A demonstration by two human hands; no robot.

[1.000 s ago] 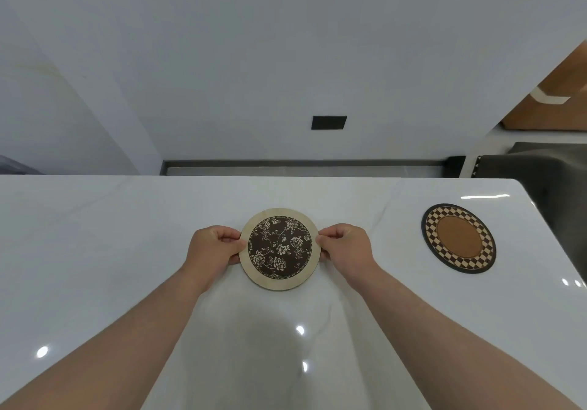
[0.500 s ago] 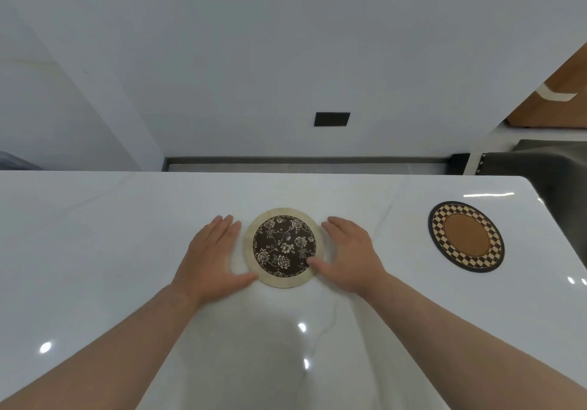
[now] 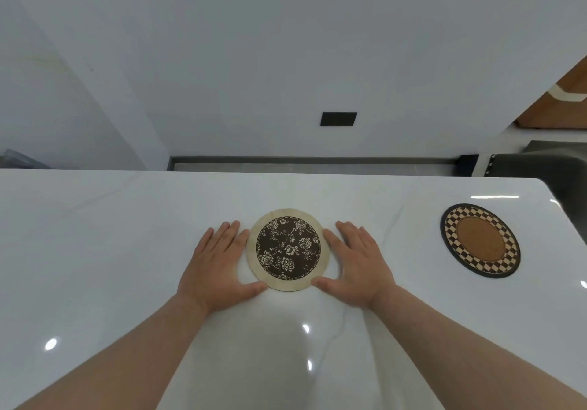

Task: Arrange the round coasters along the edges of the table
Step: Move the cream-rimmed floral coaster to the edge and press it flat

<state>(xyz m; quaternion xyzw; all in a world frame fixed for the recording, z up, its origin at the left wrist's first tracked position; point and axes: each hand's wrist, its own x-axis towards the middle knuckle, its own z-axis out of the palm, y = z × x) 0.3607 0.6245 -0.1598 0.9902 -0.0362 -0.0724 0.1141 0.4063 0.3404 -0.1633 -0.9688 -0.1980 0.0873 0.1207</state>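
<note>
A round coaster with a dark floral centre and a pale wooden rim lies flat on the white table, not far from its far edge. My left hand lies flat on the table at the coaster's left side, fingers straight, thumb tip at its lower left rim. My right hand lies flat on the right side in the same way, thumb tip at the lower right rim. A second round coaster with a checkered ring and brown centre sits near the table's right edge.
The glossy white table ends at a far edge with a grey floor strip and a white wall behind it. A dark chair stands beyond the rounded far right corner.
My hands let go of the floral coaster's rim and spread flat on the table on either side of it. The coaster has settled flat a little farther from me.
</note>
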